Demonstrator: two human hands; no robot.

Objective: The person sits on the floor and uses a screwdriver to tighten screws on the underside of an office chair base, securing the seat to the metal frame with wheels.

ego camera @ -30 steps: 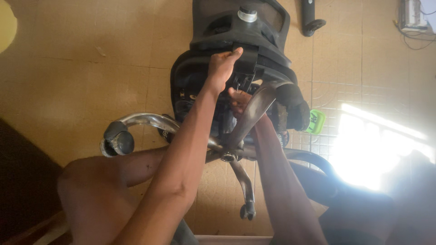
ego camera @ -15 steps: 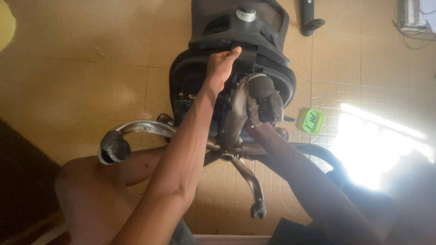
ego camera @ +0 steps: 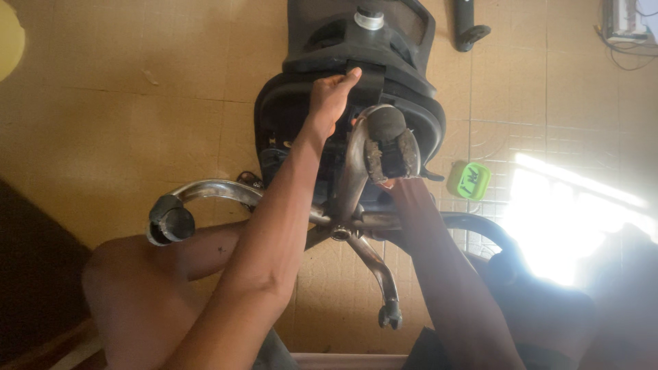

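Fingers (ego camera: 340,77) of our left hand (ego camera: 329,99) grip the heavy, stiff chair (ego camera: 411,103) at twelve o'clock; right-hand fingers hidden, grip unknowable.

I can't see my right hand, hidden behind the castor (ego camera: 387,145) | chair back (ego camera: 363,31) cut off at the top edge | sunlit floor (ego camera: 569,226) blown out.

I see the overturned office chair (ego camera: 343,130) on the floor (ego camera: 103,103), its wheeled base (ego camera: 343,229) nearest me, a small box (ego camera: 469,181) just right.
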